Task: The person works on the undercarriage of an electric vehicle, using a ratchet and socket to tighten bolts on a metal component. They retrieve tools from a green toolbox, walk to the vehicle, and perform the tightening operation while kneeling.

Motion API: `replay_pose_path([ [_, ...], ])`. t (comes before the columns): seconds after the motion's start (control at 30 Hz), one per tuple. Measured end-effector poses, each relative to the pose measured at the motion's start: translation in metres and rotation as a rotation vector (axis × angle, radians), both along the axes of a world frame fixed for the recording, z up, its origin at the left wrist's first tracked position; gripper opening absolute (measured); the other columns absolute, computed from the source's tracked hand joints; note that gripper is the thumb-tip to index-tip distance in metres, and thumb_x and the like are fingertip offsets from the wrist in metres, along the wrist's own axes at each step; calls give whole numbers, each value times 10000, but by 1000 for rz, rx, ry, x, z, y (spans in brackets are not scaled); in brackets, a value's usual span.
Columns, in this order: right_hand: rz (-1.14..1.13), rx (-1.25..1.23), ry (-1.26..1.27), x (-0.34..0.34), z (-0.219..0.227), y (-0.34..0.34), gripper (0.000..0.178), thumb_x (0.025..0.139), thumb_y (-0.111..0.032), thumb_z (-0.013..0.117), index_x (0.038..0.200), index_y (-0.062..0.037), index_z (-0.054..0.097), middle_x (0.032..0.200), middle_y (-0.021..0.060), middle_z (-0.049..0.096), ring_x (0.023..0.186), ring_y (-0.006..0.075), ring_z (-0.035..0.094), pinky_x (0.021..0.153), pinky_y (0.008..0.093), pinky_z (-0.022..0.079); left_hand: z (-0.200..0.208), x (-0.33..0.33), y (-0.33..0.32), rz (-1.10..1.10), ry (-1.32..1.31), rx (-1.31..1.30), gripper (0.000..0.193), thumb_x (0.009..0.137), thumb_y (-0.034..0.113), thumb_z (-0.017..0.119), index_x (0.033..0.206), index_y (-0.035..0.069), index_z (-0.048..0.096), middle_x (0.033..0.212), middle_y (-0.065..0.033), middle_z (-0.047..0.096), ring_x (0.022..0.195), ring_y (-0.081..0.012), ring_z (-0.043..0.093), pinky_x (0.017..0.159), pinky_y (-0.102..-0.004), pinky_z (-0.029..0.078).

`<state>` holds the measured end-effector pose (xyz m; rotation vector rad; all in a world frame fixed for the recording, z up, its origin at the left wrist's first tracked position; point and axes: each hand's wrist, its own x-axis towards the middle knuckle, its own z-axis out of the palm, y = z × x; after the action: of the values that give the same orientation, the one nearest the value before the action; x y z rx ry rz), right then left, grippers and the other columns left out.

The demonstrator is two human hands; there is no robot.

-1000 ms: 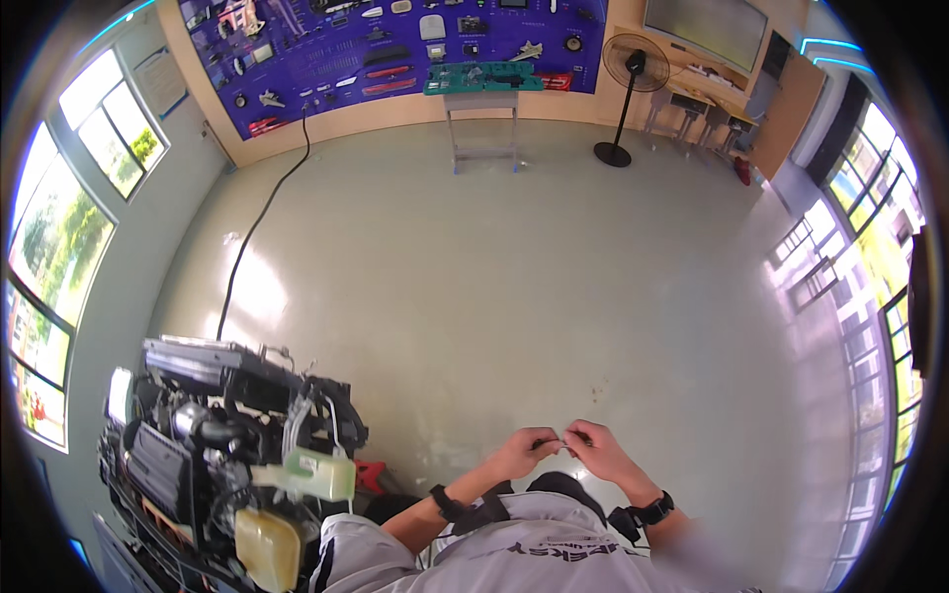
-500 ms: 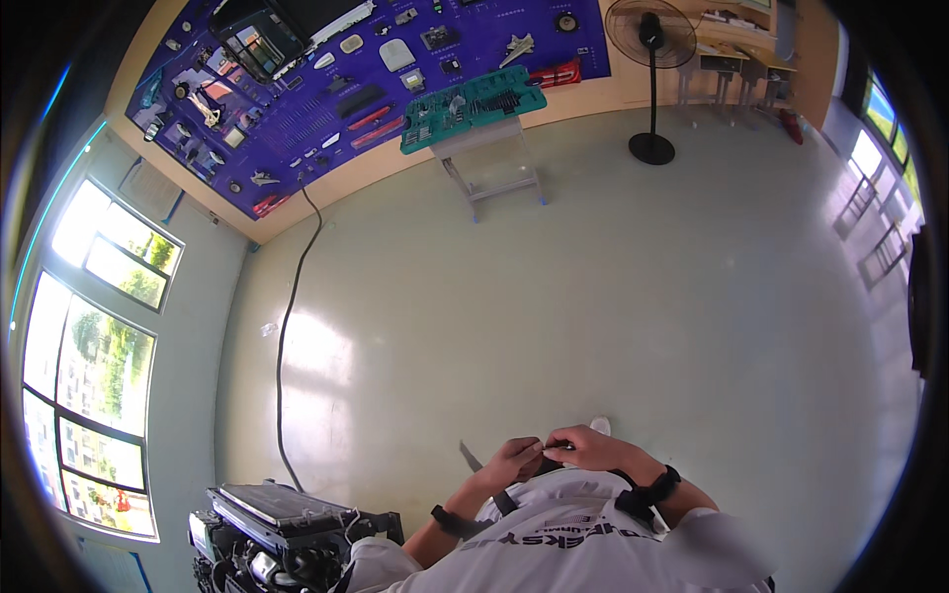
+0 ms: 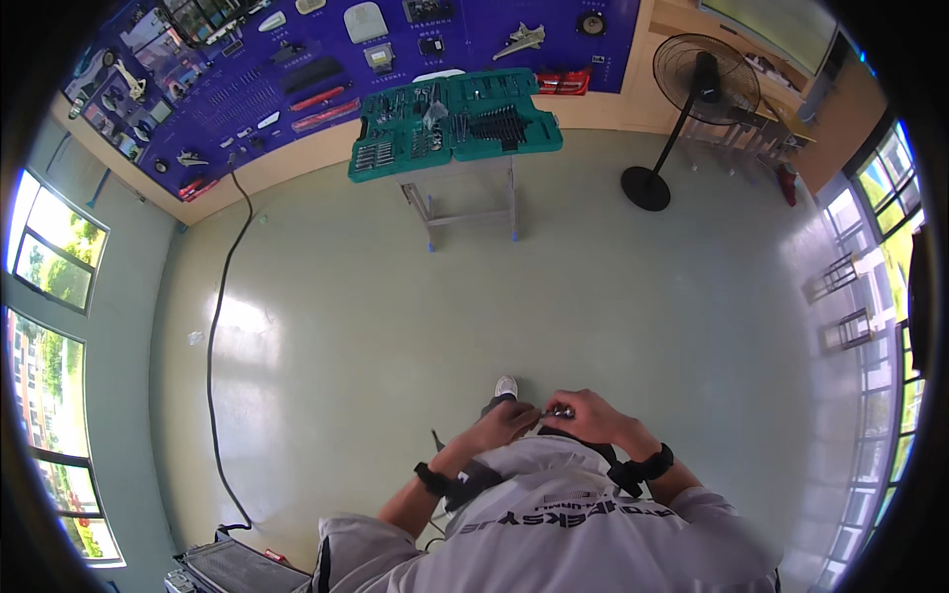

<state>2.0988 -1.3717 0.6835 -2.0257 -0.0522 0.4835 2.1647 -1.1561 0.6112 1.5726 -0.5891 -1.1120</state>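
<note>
Head view: both hands meet in front of the person's shirt, above the floor.
Right hand: fingers curled around a small shiny metal piece.
Left hand: fingers bunched just beside the near end of that piece; cannot tell whether they grip it.
Metal piece: between the two hands, partly hidden by the right fingers.
Wrists: a black band on the left, another on the right.
Tool case: green, lying open on a grey stand, well apart from the hands.
Fan: right of the case.
</note>
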Motion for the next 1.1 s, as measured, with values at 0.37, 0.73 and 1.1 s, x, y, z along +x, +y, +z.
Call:
replay_pose_path([
  [0.37, -793, -22, 248, 244, -97, -201, 295, 880, -243, 692, 885, 44, 622, 732, 121, 644, 651, 183, 598, 619, 355, 496, 12, 392, -127, 83, 426, 20, 265, 860, -33, 402, 1064, 21, 563, 802, -11, 508, 671, -101, 472, 535, -227, 358],
  [0.73, -561, 21, 89, 570, -141, -269, 273, 877, -245, 699, 885, 15, 615, 727, 79, 622, 611, 132, 544, 544, 318, 439, -36, 749, -127, 706, 373, 138, 140, 899, 143, 549, 967, 26, 585, 601, 35, 403, 457, -59, 330, 402, -244, 216],
  [1.1, -869, -74, 414, 679, -117, -272, 231, 881, -218, 683, 872, 4, 619, 666, 27, 571, 561, 87, 519, 494, 263, 429, -155, 1144, -178, 625, -820, 530, 231, 913, 277, 572, 1041, 85, 585, 930, -191, 682, 878, -400, 662, 732, -488, 511],
])
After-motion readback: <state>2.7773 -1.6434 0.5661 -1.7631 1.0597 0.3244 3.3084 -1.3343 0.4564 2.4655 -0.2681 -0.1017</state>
